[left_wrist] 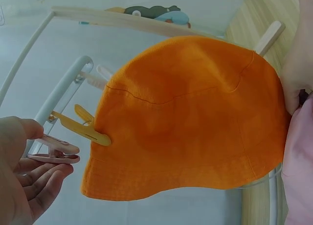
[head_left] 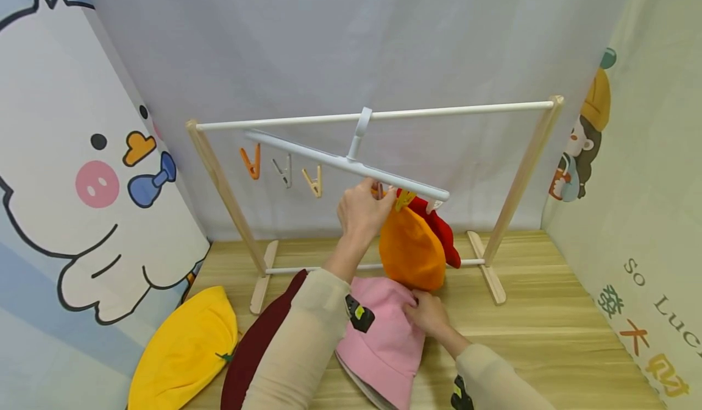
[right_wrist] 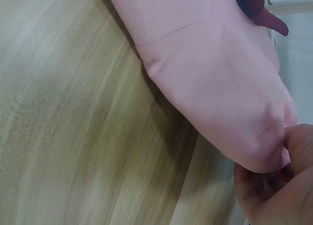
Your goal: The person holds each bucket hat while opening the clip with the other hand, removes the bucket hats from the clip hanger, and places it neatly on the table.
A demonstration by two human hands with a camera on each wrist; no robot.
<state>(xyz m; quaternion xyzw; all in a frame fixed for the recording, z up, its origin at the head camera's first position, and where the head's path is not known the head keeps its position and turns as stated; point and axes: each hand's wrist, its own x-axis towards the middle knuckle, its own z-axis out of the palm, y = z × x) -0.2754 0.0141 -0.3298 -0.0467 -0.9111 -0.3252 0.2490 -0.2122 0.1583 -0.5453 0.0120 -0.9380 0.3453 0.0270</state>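
Note:
In the left wrist view, my left hand (head_left: 363, 209) pinches a pale pink clip (left_wrist: 63, 146) on the white hanger (head_left: 329, 157), thumb above and fingers below. Beside it, a yellow clip (left_wrist: 83, 129) grips the brim of an orange bucket hat (head_left: 411, 251), which hangs down. A red hat (head_left: 446, 239) hangs behind, near a white clip (head_left: 433, 205). My right hand (head_left: 428, 311) pinches the crown end of a pink bucket hat (head_left: 384, 331), just below the orange one. The pink hat's brim points toward me.
The hanger hooks over a white rod (head_left: 466, 110) on a wooden-legged rack (head_left: 521, 181). Orange (head_left: 252, 165), grey (head_left: 284, 172) and cream (head_left: 314, 183) clips dangle on its left. A yellow hat (head_left: 183, 349) and a maroon hat (head_left: 258, 349) lie front left on the wooden table (head_left: 548, 337).

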